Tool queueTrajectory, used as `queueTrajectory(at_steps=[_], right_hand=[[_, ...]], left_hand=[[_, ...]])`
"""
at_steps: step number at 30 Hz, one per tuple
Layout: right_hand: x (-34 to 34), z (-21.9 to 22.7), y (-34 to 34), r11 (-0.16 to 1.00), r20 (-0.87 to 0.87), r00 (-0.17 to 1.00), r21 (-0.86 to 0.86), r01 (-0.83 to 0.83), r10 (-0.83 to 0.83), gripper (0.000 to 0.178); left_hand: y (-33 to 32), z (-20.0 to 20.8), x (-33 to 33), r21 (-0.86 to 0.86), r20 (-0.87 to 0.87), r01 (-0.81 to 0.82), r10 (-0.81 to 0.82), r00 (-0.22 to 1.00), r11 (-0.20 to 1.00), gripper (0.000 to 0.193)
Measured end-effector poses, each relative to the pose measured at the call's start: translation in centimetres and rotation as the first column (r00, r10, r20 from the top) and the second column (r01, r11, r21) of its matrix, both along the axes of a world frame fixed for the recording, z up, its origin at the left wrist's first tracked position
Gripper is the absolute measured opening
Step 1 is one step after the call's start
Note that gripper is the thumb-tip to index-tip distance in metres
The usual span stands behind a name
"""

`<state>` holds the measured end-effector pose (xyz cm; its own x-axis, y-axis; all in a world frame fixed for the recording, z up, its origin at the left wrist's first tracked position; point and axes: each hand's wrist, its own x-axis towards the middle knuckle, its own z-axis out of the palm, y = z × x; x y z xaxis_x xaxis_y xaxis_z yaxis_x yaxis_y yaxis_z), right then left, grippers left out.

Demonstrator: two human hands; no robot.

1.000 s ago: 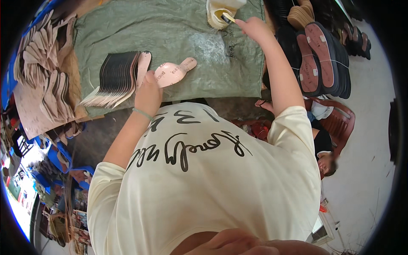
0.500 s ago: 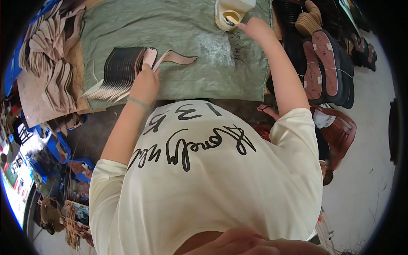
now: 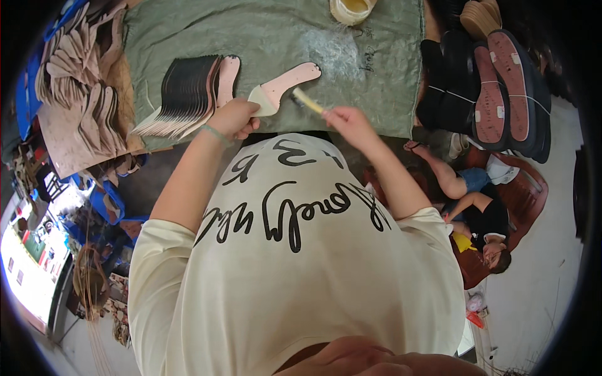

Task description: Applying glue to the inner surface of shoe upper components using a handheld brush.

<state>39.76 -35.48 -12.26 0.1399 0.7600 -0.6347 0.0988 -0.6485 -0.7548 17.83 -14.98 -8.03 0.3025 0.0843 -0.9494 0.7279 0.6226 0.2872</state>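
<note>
My left hand (image 3: 235, 119) is closed on the pale end of a curved pink shoe piece (image 3: 291, 80), which lies over the green cloth (image 3: 263, 37). My right hand (image 3: 350, 127) grips a small brush (image 3: 308, 101) by its pale yellow handle. The brush's head is close to the edge of the pink piece; whether they touch I cannot tell. Just left of my left hand, a fanned stack of similar dark-faced pieces (image 3: 188, 91) lies with pale tips toward me. A pink piece (image 3: 228, 78) is at the stack's right end. An open jar (image 3: 352, 10) with yellowish contents stands at the far edge.
At left, several loose tan pieces (image 3: 78, 59) are heaped on a board (image 3: 59, 147). Tied bundles of pink-topped soles (image 3: 511, 88) lie at right, beside black ones (image 3: 454, 84). Beyond my right arm, a person (image 3: 480, 210) sits on a reddish-brown chair (image 3: 533, 194).
My right hand has brought the brush from the jar back toward me and left, near the pink piece. That piece has turned and swung outward in my left hand.
</note>
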Motion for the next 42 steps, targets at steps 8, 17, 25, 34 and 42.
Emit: queueTrajectory(at_steps=[8, 17, 25, 34, 42], right_hand=[[-5.2, -2.3, -1.4, 0.998, -0.128, 0.990, 0.004, 0.061, -0.060, 0.037], [-4.4, -1.6, -0.8, 0.985, 0.558, 0.829, 0.124, -0.119, 0.030, 0.042], [-4.0, -0.3, -0.8, 0.978, 0.526, 0.845, 0.207, -0.019, -0.095, 0.041], [-4.4, -0.6, -1.1, 0.995, 0.444, 0.891, 0.018, 0.100, -0.098, 0.043], [-3.1, -1.4, -1.8, 0.983, 0.456, 0.883, -0.083, 0.165, -0.110, 0.046]], left_hand=[[-0.2, -0.1, 1.0, -0.011, -0.009, 0.079, -0.079, 0.997, 0.997, 0.027], [-0.7, 0.7, 1.3, 0.002, -0.043, 0.082, -0.082, 0.996, 0.997, 0.022], [-2.5, 1.9, 2.5, 0.128, -0.092, 0.098, -0.087, 0.992, 0.987, 0.019], [-3.6, 2.4, 2.9, 0.249, -0.110, 0.188, -0.166, 0.980, 0.950, 0.030], [-3.7, 2.0, 2.6, 0.242, -0.087, 0.144, -0.127, 0.988, 0.959, 0.029]])
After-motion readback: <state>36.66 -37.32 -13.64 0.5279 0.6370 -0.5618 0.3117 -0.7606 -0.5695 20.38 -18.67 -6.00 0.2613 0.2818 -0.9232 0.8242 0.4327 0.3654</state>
